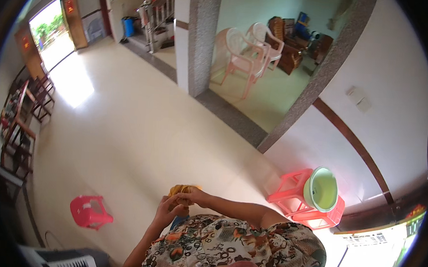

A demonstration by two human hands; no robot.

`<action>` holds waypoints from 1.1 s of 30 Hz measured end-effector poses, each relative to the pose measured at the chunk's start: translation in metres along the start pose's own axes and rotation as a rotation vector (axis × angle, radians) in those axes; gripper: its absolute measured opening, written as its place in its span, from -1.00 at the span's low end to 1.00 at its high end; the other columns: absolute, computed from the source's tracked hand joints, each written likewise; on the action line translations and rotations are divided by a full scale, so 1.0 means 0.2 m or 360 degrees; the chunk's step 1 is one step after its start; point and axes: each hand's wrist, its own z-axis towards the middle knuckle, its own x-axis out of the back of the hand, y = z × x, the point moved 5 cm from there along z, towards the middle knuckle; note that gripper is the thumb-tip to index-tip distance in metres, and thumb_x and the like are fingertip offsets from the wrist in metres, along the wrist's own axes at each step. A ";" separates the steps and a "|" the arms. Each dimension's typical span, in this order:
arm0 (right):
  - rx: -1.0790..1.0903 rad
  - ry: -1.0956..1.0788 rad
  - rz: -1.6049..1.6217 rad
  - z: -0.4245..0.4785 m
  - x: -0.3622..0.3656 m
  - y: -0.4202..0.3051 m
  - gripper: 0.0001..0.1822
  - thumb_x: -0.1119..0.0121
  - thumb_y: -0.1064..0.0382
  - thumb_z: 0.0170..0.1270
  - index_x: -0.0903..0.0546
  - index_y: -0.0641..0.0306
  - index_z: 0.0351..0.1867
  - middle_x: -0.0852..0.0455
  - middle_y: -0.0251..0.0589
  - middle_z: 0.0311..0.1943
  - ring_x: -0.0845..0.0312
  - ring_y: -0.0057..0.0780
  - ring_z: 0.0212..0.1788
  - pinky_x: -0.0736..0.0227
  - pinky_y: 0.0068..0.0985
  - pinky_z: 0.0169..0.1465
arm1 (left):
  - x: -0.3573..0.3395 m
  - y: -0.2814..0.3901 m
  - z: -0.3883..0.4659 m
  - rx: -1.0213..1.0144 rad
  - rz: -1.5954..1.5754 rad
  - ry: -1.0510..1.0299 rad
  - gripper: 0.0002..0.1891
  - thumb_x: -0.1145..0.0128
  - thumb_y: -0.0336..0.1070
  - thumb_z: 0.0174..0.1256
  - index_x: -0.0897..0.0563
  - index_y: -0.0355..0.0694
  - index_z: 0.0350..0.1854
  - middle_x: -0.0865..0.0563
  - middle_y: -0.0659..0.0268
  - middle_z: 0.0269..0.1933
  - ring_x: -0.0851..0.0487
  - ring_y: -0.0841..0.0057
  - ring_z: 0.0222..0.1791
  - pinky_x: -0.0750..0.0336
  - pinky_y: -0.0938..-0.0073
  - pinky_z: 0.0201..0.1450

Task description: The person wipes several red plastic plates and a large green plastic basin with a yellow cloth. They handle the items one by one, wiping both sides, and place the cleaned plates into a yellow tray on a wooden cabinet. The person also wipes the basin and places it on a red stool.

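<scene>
A bunched yellow cloth (180, 190) is gripped between my two hands, close in front of my body at the lower middle of the view. My left hand (166, 210) holds it from the left and below. From the right, my right hand (195, 197) closes on it, and the fingers of both hands meet. Part of a blue item (179, 221) shows just below the hands, against my patterned shirt; what it is cannot be told.
A pink plastic stool (86, 212) stands on the floor at left. Red plastic stools (298, 188) with a green basin (321, 189) stand by the right wall. Beyond a doorway are plastic armchairs (239, 58). A table and wooden chairs (19, 148) line the far left.
</scene>
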 end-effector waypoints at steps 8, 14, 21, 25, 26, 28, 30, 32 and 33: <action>0.0168 0.0639 0.0806 0.12 0.55 -0.28 -0.69 0.02 0.19 0.41 -0.42 0.33 0.07 -0.56 -0.17 -0.05 -0.56 -0.37 -0.04 -0.53 -0.39 0.04 | 0.23 -0.21 0.78 0.0519 -0.0445 -0.0097 -0.48 -0.17 -0.40 0.18 -0.41 -0.29 0.24 -0.65 0.27 -0.29 -0.63 0.60 -0.45 -0.52 0.58 -0.55; 0.0301 0.0476 0.1021 -0.04 0.65 -0.58 -0.54 -0.17 0.18 0.29 -0.35 0.29 0.14 -0.53 -0.18 -0.01 -0.51 -0.35 0.07 -0.46 -0.37 0.16 | -0.09 -0.01 1.14 0.0505 -0.0191 -0.1021 -0.42 -0.22 -0.16 0.23 -0.38 -0.21 0.28 -0.65 0.21 -0.13 -0.63 0.53 -0.27 -0.55 0.49 -0.37; 0.0551 0.0183 0.0319 -0.05 0.96 -1.09 -0.44 -0.28 0.24 0.11 -0.39 0.40 0.13 -0.57 -0.19 -0.06 -0.49 -0.44 0.00 -0.40 -0.48 0.11 | -0.40 0.29 1.60 -0.0065 -0.0416 -0.1521 -0.42 -0.24 -0.22 0.23 -0.35 -0.24 0.27 -0.62 0.24 0.01 -0.59 0.47 0.01 -0.49 0.40 0.07; 0.0581 0.0031 -0.0060 -0.20 1.28 -1.36 -0.41 -0.24 0.21 0.12 -0.39 0.44 0.17 -0.57 -0.16 0.01 -0.43 -0.48 0.09 -0.29 -0.51 0.21 | -0.50 0.53 1.92 0.0050 -0.0744 -0.1377 -0.59 -0.21 -0.38 0.20 -0.50 -0.28 0.12 -0.65 0.31 -0.04 -0.61 0.51 -0.05 -0.53 0.50 -0.06; 0.0561 0.0085 -0.0243 -0.24 1.41 -1.38 -0.43 -0.22 0.25 0.11 -0.41 0.42 0.16 -0.57 -0.14 0.02 -0.43 -0.47 0.10 -0.36 -0.50 0.14 | -0.55 0.57 1.98 0.0302 -0.0874 -0.1193 -0.69 -0.15 -0.42 0.22 -0.55 -0.34 0.02 -0.66 0.32 -0.08 -0.64 0.54 -0.14 -0.53 0.56 -0.14; 0.0304 0.0249 -0.0290 -0.28 1.71 -1.34 -0.45 -0.22 0.30 0.10 -0.44 0.37 0.16 -0.59 -0.17 -0.01 -0.44 -0.45 0.10 -0.41 -0.47 0.08 | -0.63 0.61 2.11 0.0375 -0.0884 -0.1057 -0.71 -0.13 -0.40 0.24 -0.55 -0.36 0.00 -0.67 0.30 -0.09 -0.65 0.53 -0.15 -0.55 0.54 -0.13; 0.0181 0.0503 -0.0306 -0.26 1.99 -1.22 -0.44 -0.20 0.35 0.09 -0.42 0.31 0.20 -0.59 -0.17 0.00 -0.44 -0.43 0.11 -0.45 -0.43 0.04 | -0.70 0.78 2.17 0.0283 -0.0868 -0.1067 -0.70 -0.13 -0.37 0.28 -0.53 -0.37 0.02 -0.66 0.27 -0.07 -0.67 0.51 -0.13 -0.57 0.50 -0.08; 0.0180 0.0823 -0.0351 -0.25 2.21 -1.08 -0.38 -0.17 0.42 0.08 -0.36 0.24 0.26 -0.55 -0.15 0.06 -0.43 -0.41 0.12 -0.48 -0.39 0.01 | -0.77 1.00 2.19 0.0276 -0.1023 -0.1174 -0.67 -0.13 -0.32 0.30 -0.50 -0.37 0.05 -0.65 0.23 -0.03 -0.67 0.48 -0.08 -0.57 0.47 -0.02; 0.0393 0.1051 -0.0583 -0.26 2.24 -1.08 -0.33 -0.17 0.43 0.07 -0.31 0.21 0.30 -0.50 -0.15 0.10 -0.42 -0.39 0.14 -0.48 -0.39 0.01 | -0.81 1.04 2.23 0.0397 -0.1185 -0.1222 -0.66 -0.12 -0.31 0.31 -0.48 -0.37 0.07 -0.64 0.21 -0.02 -0.67 0.48 -0.05 -0.57 0.45 0.00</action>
